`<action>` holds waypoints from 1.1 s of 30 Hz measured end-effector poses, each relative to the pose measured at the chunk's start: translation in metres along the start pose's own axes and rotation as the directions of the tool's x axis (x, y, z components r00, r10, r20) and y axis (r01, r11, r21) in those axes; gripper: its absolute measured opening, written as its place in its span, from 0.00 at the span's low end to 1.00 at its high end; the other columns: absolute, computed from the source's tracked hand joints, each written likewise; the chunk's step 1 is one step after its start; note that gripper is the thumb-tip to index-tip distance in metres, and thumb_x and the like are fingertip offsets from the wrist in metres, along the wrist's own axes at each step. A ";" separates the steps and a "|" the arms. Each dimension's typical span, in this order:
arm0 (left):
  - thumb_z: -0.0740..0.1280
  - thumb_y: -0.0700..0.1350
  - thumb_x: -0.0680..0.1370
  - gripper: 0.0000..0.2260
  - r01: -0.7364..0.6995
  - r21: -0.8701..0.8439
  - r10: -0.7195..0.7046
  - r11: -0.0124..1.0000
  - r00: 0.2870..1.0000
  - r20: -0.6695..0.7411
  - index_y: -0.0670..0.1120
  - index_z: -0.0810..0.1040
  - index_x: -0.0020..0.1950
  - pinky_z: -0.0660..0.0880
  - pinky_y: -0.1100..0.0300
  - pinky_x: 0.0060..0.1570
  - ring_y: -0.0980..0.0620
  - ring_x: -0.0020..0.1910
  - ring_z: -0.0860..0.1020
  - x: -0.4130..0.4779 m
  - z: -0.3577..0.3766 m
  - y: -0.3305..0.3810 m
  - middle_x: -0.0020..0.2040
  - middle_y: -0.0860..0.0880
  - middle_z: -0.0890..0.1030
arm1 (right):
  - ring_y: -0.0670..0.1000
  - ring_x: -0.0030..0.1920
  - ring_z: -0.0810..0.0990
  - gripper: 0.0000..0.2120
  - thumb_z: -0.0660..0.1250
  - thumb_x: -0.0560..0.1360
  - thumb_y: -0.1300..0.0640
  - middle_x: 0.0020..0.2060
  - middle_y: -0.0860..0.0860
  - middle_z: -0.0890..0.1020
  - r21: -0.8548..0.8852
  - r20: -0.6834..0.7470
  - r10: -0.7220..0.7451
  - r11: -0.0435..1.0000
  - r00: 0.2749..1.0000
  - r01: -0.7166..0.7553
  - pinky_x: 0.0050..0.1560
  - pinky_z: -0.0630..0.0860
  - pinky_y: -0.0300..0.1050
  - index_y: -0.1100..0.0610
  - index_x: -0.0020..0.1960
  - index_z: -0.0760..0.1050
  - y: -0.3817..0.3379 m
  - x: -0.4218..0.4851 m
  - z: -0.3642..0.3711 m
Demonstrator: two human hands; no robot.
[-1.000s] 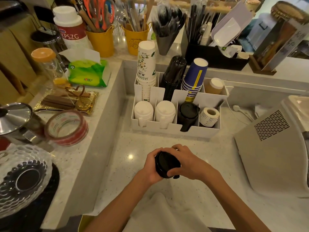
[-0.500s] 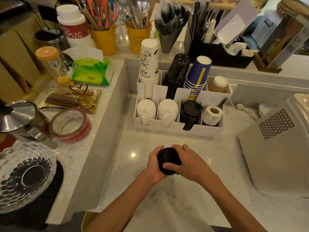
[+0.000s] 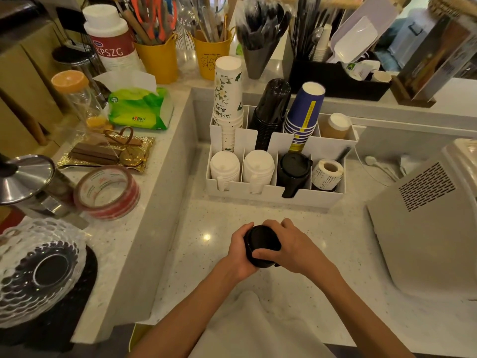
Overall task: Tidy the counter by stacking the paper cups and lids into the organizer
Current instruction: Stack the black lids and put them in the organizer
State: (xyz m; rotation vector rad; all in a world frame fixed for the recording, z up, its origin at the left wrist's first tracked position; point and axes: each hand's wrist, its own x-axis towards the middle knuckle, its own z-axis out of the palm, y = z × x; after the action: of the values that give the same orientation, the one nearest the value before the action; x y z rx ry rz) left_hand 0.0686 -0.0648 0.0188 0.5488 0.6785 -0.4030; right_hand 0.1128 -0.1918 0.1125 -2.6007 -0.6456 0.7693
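Note:
A stack of black lids [image 3: 260, 241] is held between both hands above the speckled counter, in front of the organizer. My left hand [image 3: 238, 251] grips its left side and my right hand [image 3: 286, 248] covers its right side and top. The white organizer [image 3: 271, 196] holds, in its back row, floral white cups [image 3: 227, 99], black cups [image 3: 269, 109], blue cups [image 3: 304, 109] and a brown cup [image 3: 335, 125]. Its front row holds two stacks of white lids [image 3: 224, 167], black lids [image 3: 293, 171] and a label roll [image 3: 326, 173].
A grey machine [image 3: 428, 215] stands at the right. The raised ledge on the left carries a red tape roll [image 3: 107, 192], a gold tray [image 3: 108, 153], a green tissue pack [image 3: 139, 107] and a glass dish [image 3: 33, 275]. Yellow utensil pots [image 3: 160, 58] line the back.
Both hands with the black lids have stayed nearly in place; the view has shifted slightly, so the counter objects sit a little further right and lower.

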 end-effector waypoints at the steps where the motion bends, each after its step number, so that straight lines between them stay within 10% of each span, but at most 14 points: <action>1: 0.64 0.60 0.73 0.21 0.005 -0.003 -0.005 1.000 1.000 0.010 0.45 0.86 0.46 0.81 0.49 0.40 0.43 0.41 0.85 0.000 0.000 0.000 0.43 0.41 0.86 | 0.51 0.51 0.76 0.35 0.68 0.67 0.32 0.56 0.49 0.71 -0.005 -0.020 0.008 1.000 1.000 -0.008 0.48 0.80 0.43 0.44 0.69 0.64 -0.001 -0.001 0.001; 10: 0.71 0.61 0.68 0.23 -0.044 0.033 0.042 0.998 0.997 0.069 0.44 0.85 0.51 0.81 0.49 0.47 0.43 0.46 0.84 -0.007 0.001 0.003 0.47 0.42 0.85 | 0.49 0.52 0.76 0.33 0.66 0.70 0.33 0.55 0.48 0.72 0.096 -0.018 0.003 0.995 1.000 -0.001 0.48 0.79 0.41 0.45 0.70 0.65 0.001 -0.004 0.003; 19: 0.64 0.56 0.73 0.20 -0.202 0.002 0.198 0.979 0.963 0.185 0.46 0.80 0.58 0.78 0.49 0.54 0.45 0.54 0.81 -0.019 0.012 0.025 0.60 0.44 0.81 | 0.49 0.48 0.83 0.25 0.68 0.74 0.43 0.53 0.48 0.81 0.632 0.056 0.062 0.770 0.997 -0.083 0.48 0.81 0.43 0.35 0.67 0.62 0.024 -0.005 0.003; 24: 0.63 0.55 0.74 0.18 -0.187 -0.056 0.195 0.981 0.964 0.181 0.45 0.80 0.56 0.75 0.49 0.57 0.44 0.56 0.77 -0.020 0.013 0.025 0.59 0.44 0.79 | 0.48 0.47 0.83 0.22 0.70 0.73 0.43 0.47 0.49 0.84 0.672 -0.014 0.064 0.740 0.998 -0.038 0.57 0.80 0.52 0.32 0.62 0.64 0.024 -0.002 0.008; 29: 0.67 0.55 0.71 0.16 -0.202 0.031 0.198 0.979 0.976 0.085 0.47 0.83 0.52 0.78 0.49 0.52 0.45 0.51 0.83 -0.018 0.017 0.033 0.53 0.44 0.83 | 0.52 0.67 0.69 0.37 0.68 0.70 0.35 0.72 0.49 0.66 0.451 -0.125 0.107 0.892 0.986 -0.040 0.67 0.71 0.58 0.38 0.74 0.56 0.013 -0.002 0.005; 33: 0.67 0.56 0.73 0.13 -0.194 0.205 0.195 0.959 0.981 0.017 0.49 0.85 0.46 0.82 0.54 0.37 0.49 0.40 0.86 -0.016 0.018 0.029 0.41 0.46 0.86 | 0.51 0.68 0.68 0.44 0.75 0.68 0.42 0.70 0.46 0.64 0.432 -0.041 -0.056 0.899 0.998 0.068 0.66 0.74 0.52 0.38 0.76 0.52 0.002 -0.003 0.013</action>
State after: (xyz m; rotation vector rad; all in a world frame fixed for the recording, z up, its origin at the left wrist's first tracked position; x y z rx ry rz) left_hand 0.0807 -0.0494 0.0512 0.8065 0.5826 -0.2889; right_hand 0.1033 -0.1923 0.1023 -2.1685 -0.4799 0.7564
